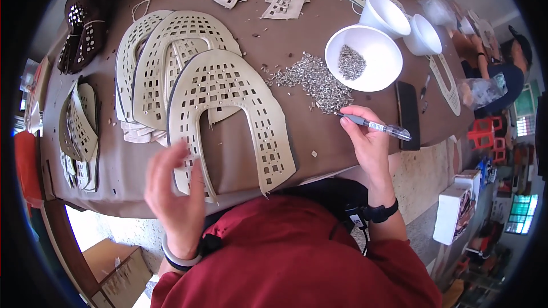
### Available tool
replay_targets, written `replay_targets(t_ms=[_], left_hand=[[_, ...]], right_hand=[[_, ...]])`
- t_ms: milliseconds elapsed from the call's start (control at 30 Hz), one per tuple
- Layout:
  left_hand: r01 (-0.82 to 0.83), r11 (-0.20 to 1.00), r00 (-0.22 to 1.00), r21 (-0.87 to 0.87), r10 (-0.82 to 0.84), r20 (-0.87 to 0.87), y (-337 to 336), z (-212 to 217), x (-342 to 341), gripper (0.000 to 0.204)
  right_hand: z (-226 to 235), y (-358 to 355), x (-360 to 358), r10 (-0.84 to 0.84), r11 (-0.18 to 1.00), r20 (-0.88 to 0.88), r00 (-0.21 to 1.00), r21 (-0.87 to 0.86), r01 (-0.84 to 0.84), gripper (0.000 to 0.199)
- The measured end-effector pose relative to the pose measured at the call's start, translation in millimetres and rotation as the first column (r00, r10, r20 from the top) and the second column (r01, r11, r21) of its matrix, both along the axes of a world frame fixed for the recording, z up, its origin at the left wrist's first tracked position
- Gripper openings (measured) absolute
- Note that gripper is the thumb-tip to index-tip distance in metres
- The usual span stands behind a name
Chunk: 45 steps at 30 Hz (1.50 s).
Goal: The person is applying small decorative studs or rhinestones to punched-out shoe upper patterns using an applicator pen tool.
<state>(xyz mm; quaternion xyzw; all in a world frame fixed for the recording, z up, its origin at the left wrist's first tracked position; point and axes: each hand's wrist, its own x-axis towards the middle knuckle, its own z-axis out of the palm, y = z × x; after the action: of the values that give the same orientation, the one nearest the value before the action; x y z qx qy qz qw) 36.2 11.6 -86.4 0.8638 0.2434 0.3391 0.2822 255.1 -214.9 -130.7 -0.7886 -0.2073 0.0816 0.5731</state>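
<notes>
My right hand (368,137) is closed round a pen (379,126), a grey and clear one. The pen's left end is at the near edge of a loose pile of tiny silvery metal pieces (313,82). My left hand (174,191), slightly blurred, is raised over the near left leg of a beige shoe upper (267,115). Its fingers are apart and I see nothing in them. This U-shaped upper has rows of square holes, some with small pieces in them. Behind it, more beige uppers (151,100) overlap in a stack.
A white bowl (379,60) holds more metal pieces, with two white cups (385,14) behind it. Right of the pen lies a black phone (407,115). Dark uppers (85,28) and bent beige ones (80,122) are at the left. Another person (502,88) sits at far right.
</notes>
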Motion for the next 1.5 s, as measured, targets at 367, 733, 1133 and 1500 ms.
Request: replay_targets(t_ms=[367, 733, 1133, 1500], left_hand=[[0.234, 0.895, 0.911, -0.380, -0.338, -0.234, -25, -18, 52, 0.029], [-0.143, 0.980, 0.942, -0.141, 0.092, -0.322, 40, 1, -8, 0.037], [-0.005, 0.497, 0.978, -0.867, -0.179, -0.108, 30, -19, -11, 0.027], [0.134, 0.033, 0.908, -0.990, -0.404, 0.110, 36, -12, -26, 0.047]], right_hand=[[4, 10, -2, -0.005, 0.989, 0.144, 0.990, -0.148, 0.027, 0.015], [9, 5, 2, 0.003, 0.993, 0.130, 0.991, -0.118, 0.013, 0.015], [29, 33, -30, 0.256, 0.948, -0.230, 0.939, 0.251, -0.197, 0.018], [17, 86, -88, 0.727, 0.687, -0.313, 0.612, 0.304, -0.660, 0.012]])
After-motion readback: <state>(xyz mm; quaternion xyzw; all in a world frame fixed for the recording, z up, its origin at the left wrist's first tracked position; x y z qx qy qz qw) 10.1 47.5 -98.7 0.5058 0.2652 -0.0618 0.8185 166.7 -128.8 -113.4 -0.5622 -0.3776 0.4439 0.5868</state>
